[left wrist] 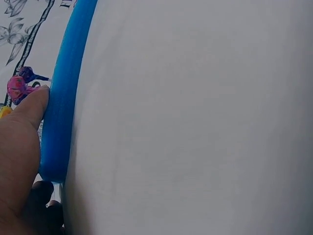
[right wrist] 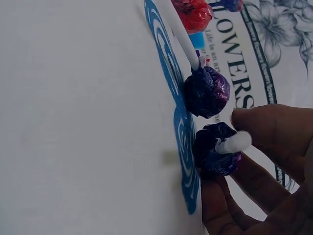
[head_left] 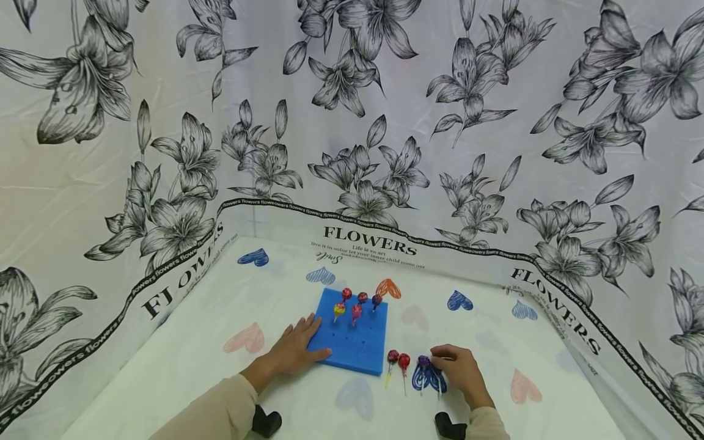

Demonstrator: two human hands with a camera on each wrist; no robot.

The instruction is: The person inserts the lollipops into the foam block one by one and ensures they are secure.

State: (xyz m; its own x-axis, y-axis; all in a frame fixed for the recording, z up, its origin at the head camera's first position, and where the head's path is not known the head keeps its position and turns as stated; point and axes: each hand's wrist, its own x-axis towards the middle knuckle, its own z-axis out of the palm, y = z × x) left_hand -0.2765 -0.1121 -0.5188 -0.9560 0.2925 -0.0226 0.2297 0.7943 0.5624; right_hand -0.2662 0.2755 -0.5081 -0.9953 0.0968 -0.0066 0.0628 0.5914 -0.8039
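Note:
My left hand lies with outstretched fingers on the left side of a blue foam board, thumb along its near edge. Several wrapped lollipops stand in the far part of the board, among them a yellow one and a pink one. My right hand curls its thumb and fingers round a purple lollipop, whose white stick points towards the right wrist camera. Beside it lies another purple lollipop. In the head view my fingers hide the gripped lollipop's head.
Left of the purple lollipops lie a red lollipop and a darker red one. Small holes dot the board's near part. The white cloth has printed hearts, and a flowered curtain rises behind and at both sides.

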